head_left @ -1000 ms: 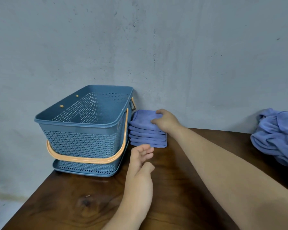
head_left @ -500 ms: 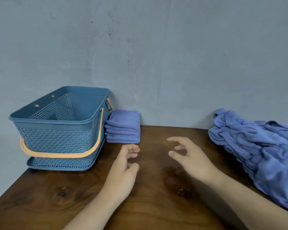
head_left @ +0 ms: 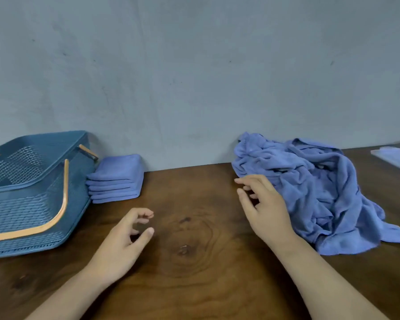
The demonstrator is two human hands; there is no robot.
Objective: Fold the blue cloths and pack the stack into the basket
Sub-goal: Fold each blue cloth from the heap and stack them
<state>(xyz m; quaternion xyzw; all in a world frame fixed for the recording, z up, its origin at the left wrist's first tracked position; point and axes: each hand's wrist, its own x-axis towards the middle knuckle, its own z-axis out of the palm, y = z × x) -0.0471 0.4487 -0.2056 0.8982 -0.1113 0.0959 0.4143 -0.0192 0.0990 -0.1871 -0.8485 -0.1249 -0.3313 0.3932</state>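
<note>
So: R hand (head_left: 266, 211) loose, just beside cloth pile (head_left: 321, 181).

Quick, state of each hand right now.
Left hand: open, fingers loosely curled, holding nothing.
Right hand: open, holding nothing, at the edge of the unfolded cloth pile; contact cannot be told.
</note>
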